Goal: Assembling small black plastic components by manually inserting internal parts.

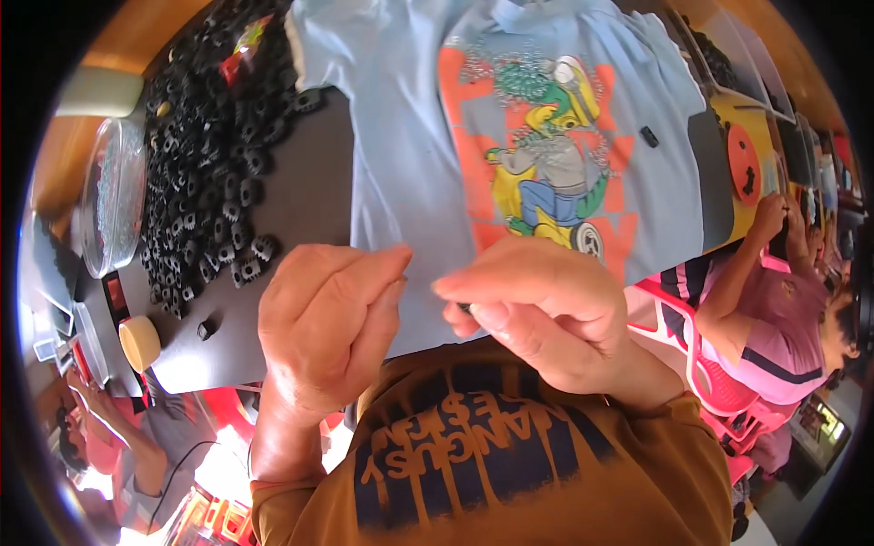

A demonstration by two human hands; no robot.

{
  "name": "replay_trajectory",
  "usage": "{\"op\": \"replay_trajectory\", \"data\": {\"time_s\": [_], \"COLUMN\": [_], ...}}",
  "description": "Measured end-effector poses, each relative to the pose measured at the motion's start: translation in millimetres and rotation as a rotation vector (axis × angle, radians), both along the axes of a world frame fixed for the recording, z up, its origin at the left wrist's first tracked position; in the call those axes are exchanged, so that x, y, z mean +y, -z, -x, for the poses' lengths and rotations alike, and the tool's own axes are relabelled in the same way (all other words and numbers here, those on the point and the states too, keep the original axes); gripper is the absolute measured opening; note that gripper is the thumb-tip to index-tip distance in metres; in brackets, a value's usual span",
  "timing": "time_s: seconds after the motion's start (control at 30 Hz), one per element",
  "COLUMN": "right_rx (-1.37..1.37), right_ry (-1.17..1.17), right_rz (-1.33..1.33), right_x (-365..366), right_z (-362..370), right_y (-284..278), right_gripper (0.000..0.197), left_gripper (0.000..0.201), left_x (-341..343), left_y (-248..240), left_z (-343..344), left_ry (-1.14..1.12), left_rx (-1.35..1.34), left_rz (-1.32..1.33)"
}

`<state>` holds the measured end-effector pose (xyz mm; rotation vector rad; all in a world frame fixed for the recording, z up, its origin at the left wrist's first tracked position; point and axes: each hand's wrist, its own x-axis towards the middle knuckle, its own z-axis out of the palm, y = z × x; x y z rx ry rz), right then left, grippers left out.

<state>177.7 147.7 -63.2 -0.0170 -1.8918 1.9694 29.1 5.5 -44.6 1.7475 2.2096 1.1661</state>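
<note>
My left hand (330, 326) is raised over the table's near edge, its fingers pinched together. What lies between its fingertips, if anything, is hidden. Facing it, a short gap away, my right hand (555, 314) pinches a small black part (465, 308) between thumb and fingers; only a bit of it shows. Beneath and beyond both hands a light blue T-shirt (401, 173) with a printed cartoon figure is spread on the table. Small silvery bits, like tiny springs (528, 80), are scattered over the print. One black plastic piece (648, 136) lies on the shirt's right side.
A large heap of black plastic parts (205, 173) covers the table's left, a red-and-green packet (246, 50) on it. Left of it stands a clear container (114, 200) of silvery bits, with a cream cup (139, 343) nearer. Another person (765, 309) sits at right near a red disc (744, 164).
</note>
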Motion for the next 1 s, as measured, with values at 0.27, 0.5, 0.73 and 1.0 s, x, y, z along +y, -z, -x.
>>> {"op": "replay_trajectory", "data": {"time_s": [0.27, 0.5, 0.73, 1.0], "right_rx": [0.006, -0.045, 0.103, 0.142], "right_ry": [0.035, 0.026, 0.074, 0.133], "right_rz": [0.034, 0.005, -0.147, -0.166], "right_x": [0, 0, -3, -1], "right_z": [-15, -23, -21, -19], "right_y": [3, 8, 21, 25], "right_gripper": [0.022, 0.025, 0.017, 0.027], "left_gripper": [0.019, 0.018, 0.021, 0.012], "left_x": [55, 94, 137, 159], "left_y": [-16, -9, 2, 14], "left_z": [5, 1, -15, -33], "left_ry": [0.145, 0.286, 0.484, 0.503], "left_rx": [0.158, 0.164, 0.245, 0.392], "left_rz": [0.091, 0.16, 0.049, 0.06]}}
